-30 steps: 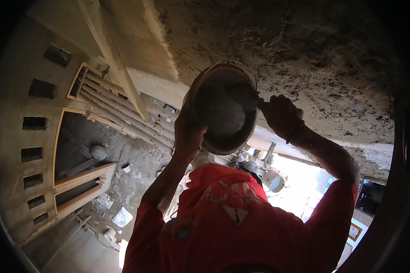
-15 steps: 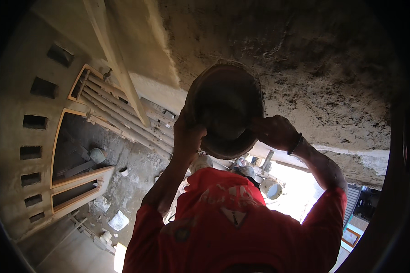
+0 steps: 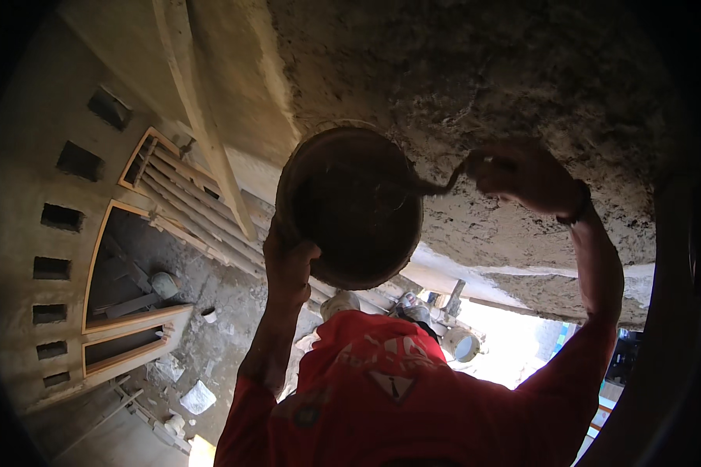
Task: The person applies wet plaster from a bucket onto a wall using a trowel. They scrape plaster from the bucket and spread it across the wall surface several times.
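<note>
My left hand (image 3: 288,266) grips the near-left rim of a round dark pan (image 3: 358,274), thumb over the edge, and holds it up in front of me. The inside of the pan is in deep shade, so how much it holds is hard to see. To the right of it, my right hand (image 3: 526,177) is closed round the handle of a trowel (image 3: 448,185). Its bent neck runs left over the pan's rim, and the dark blade lies over the opening. Rough, patchy wet plaster (image 3: 514,241) covers the surface behind the pan and right hand.
A wooden pole (image 3: 202,117) slants down at the upper left, beside several stacked poles (image 3: 199,198). Further left is a wall with square holes (image 3: 52,268) and wooden frames (image 3: 136,321). Far below, a bucket (image 3: 461,344) and a white sack (image 3: 199,398) lie on the ground.
My right hand has left the pan's rim area and moved right and up, with the trowel now showing. The pan and my left hand have shifted left and slightly down.
</note>
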### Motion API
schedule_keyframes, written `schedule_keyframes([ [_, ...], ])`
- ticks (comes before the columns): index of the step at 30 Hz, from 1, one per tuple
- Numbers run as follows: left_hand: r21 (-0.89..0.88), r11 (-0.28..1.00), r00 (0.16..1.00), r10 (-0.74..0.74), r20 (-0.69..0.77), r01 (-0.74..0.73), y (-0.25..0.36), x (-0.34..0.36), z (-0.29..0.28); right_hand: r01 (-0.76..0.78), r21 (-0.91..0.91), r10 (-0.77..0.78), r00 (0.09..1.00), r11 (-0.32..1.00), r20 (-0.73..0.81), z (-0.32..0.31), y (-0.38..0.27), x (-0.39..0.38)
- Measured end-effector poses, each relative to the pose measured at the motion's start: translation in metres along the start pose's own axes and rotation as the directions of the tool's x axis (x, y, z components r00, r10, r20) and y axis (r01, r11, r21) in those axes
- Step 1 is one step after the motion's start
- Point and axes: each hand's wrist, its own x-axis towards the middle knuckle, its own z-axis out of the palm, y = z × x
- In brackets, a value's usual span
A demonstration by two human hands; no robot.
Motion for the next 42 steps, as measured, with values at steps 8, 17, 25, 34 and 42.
schedule_keyframes([
  [8, 0.019, 1.0, 1.0, 0.007, -0.013, -0.007, -0.019, -0.004, 0.0, -0.108, -0.646, -0.333, 0.786, 0.755, -0.521, -0.055, 0.008, -0.033],
  [17, 0.142, 0.989, 0.995, -0.055, 0.084, 0.043, -0.024, -0.008, 0.031, -0.016, -0.8, -0.284, 0.931, 0.6, -0.232, 0.084, 0.043, -0.048],
  [25, 0.278, 0.958, 0.977, -0.125, 0.175, 0.073, -0.037, -0.01, 0.062, -0.047, -0.817, -0.25, 0.94, 0.575, -0.23, 0.171, 0.12, -0.037],
  [34, 0.24, 0.968, 0.979, -0.12, 0.166, 0.078, -0.048, -0.009, 0.069, 0.057, -0.243, -0.107, 0.974, 0.968, -0.197, 0.185, 0.121, -0.043],
  [42, 0.182, 0.976, 0.984, -0.142, 0.108, 0.121, -0.045, -0.007, 0.056, 0.105, -0.355, -0.172, 0.972, 0.929, -0.162, 0.139, 0.1, -0.063],
])
